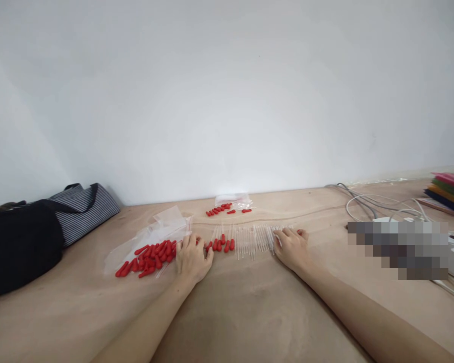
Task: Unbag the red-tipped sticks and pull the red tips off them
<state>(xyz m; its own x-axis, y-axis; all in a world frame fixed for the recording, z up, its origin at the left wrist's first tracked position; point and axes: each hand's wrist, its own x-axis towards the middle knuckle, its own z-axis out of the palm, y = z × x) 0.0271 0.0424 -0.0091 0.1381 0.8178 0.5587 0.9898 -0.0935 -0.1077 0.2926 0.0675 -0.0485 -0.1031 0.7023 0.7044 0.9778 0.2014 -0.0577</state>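
A row of thin clear dropper tubes (251, 241) lies side by side between my two hands, pointing away from me. Red dropper bulbs (219, 246) sit at the near ends of the tubes on the row's left side. My left hand (192, 258) rests at the left end, palm down, fingers apart and bent over the table beside the red bulbs. At the right end, my right hand (292, 248) lies palm down with its fingers spread over the last tubes. A small red spot shows by its outer fingers; I cannot make out what it is.
Loose red bulbs (147, 259) are heaped on clear plastic bags (168, 222) at the left. Farther back lie more red bulbs (219, 208) and a small bag (232, 198). A black bag (20, 242) stands far left; cables (357, 201) and coloured folders (448, 191) are right.
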